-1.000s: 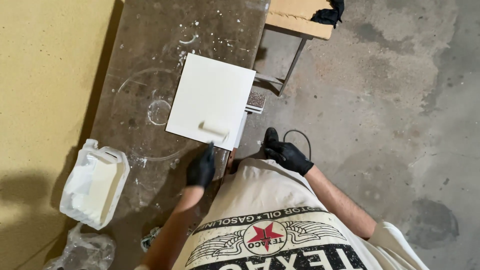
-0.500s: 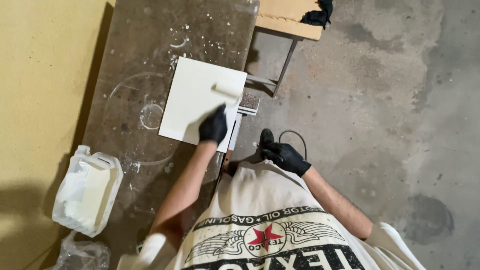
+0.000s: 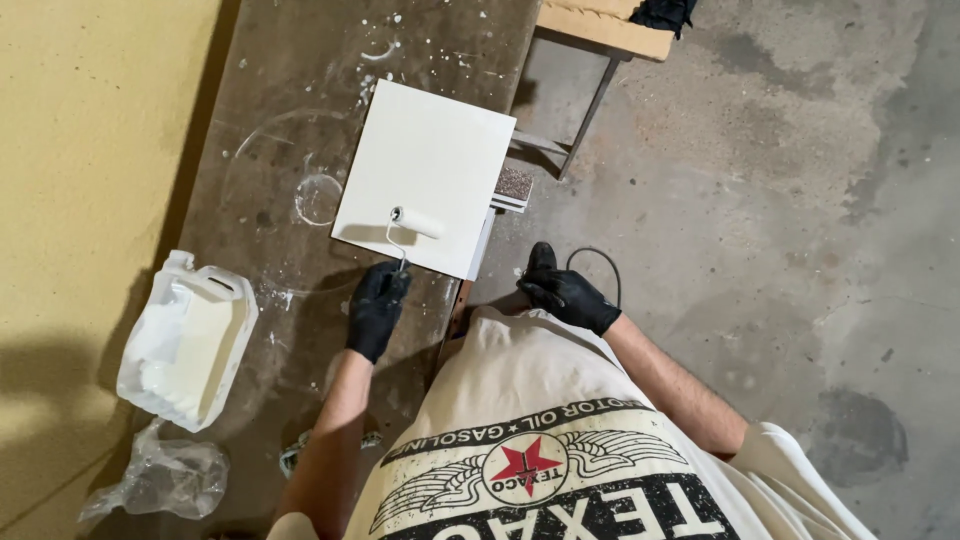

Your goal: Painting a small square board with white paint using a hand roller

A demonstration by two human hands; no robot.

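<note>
My left hand (image 3: 378, 305), in a black glove, grips the handle of a small paint roller (image 3: 418, 222). Its white sleeve lies on the near part of a square white panel (image 3: 425, 160), close to the panel's near edge. The panel rests on a dark, paint-spattered workbench (image 3: 290, 90), partly overhanging its right edge. My right hand (image 3: 565, 295), also in a black glove, rests against my light shirt at the waist. It holds nothing and its fingers are slightly spread.
A cut-open white plastic jug (image 3: 185, 340) holding white paint lies on the bench to the left. A crumpled clear plastic bag (image 3: 165, 475) is near it. A speckled block (image 3: 513, 185) sticks out under the panel. A wooden stool (image 3: 600, 30) stands beyond, and a black cable (image 3: 600, 262) lies on the concrete floor.
My left hand pushed the roller far across the panel, then drew it back to the near edge. My right hand stayed at my waist.
</note>
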